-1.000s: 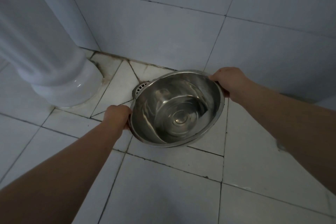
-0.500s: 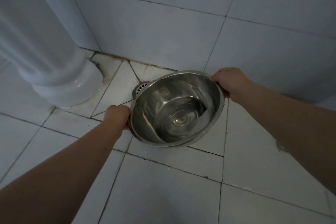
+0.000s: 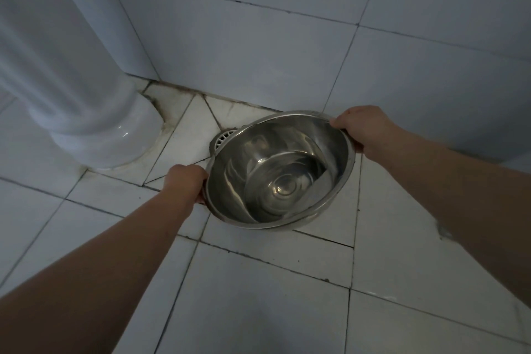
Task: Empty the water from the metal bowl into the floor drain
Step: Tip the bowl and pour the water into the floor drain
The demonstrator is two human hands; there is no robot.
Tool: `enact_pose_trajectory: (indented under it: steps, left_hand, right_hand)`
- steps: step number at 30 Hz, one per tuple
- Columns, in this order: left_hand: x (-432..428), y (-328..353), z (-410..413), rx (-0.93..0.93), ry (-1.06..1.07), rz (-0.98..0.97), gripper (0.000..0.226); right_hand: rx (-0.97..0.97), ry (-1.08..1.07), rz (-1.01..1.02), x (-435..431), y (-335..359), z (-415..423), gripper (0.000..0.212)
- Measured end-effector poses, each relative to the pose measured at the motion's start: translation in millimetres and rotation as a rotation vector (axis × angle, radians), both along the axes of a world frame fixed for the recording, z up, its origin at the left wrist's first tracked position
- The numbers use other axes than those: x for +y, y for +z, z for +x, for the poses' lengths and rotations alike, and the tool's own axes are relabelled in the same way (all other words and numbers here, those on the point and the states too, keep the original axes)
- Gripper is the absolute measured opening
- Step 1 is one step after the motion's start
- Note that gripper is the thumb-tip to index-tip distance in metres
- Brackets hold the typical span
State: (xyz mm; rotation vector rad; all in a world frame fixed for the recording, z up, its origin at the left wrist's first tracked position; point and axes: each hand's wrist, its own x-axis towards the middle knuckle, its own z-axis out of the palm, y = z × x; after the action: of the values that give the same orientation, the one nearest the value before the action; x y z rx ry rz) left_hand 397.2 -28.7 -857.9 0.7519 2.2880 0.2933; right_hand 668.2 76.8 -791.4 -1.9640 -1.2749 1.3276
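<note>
Metal bowl (image 3: 280, 169) is held above the tiled floor (image 3: 258, 310) near the wall, its mouth facing up and a little toward the camera, and its rim appears as an oval running from near left to far right. Left hand (image 3: 185, 182) grips the near-left rim and right hand (image 3: 363, 129) the far-right rim, with curled fingers mostly hidden below. Water (image 3: 284, 184) lies in the bottom. The bowl covers most of the floor drain (image 3: 224, 136).
</note>
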Motion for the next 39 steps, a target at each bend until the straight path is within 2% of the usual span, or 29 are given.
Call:
enact_pose_trajectory:
  steps: [1, 3, 7, 10, 12, 14, 16, 26, 32, 39]
  left_hand:
    - [1.8, 0.4, 1.0, -0.067, 0.026, -0.008, 0.019]
    - [4.8, -3.5, -2.6, -0.077, -0.081, 0.012, 0.023]
    - [4.6, -4.9, -7.9, 0.071, -0.244, -0.039, 0.02]
    - [4.5, -14.8, -9.5, 0.041, -0.23, -0.049, 0.026]
    - [5.9, -19.3, -11.8, 0.138, -0.398, -0.038, 0.031]
    - [10.3, -20.8, -16.9, 0.254, -0.605, -0.166, 0.027]
    - [13.2, -14.3, -18.2, 0.355, -0.627, -0.211, 0.022]
    - [14.7, -13.2, -21.1, 0.479, -0.834, -0.319, 0.02]
    - [14.8, -14.9, -23.4, 0.396, -0.785, -0.296, 0.021]
    - [13.7, -13.1, -23.1, 0.374, -0.774, -0.266, 0.022]
  right_hand:
    - [0.008, 0.001, -0.002, 0.3, 0.0, 0.0, 0.007]
    - [0.002, 0.015, -0.01, 0.9, -0.4, 0.0, 0.008]
    - [0.009, 0.008, -0.003, 1.7, -0.9, -1.3, 0.013]
    - [0.01, 0.018, -0.003, 2.2, -1.2, -2.8, 0.017]
    - [0.013, 0.022, -0.008, 2.9, -1.0, -3.8, 0.013]
    - [0.027, 0.009, -0.01, 3.1, -0.4, -5.0, 0.009]
    - [0.037, 0.002, -0.006, 3.4, -0.7, -5.7, 0.012]
    - [0.012, 0.018, -0.012, 7.5, -2.3, -12.2, 0.016]
    - [0.053, -0.045, 0.004, 7.4, -2.7, -14.0, 0.008]
    - [0.027, -0.034, 0.013, 8.1, -3.0, -15.1, 0.012]
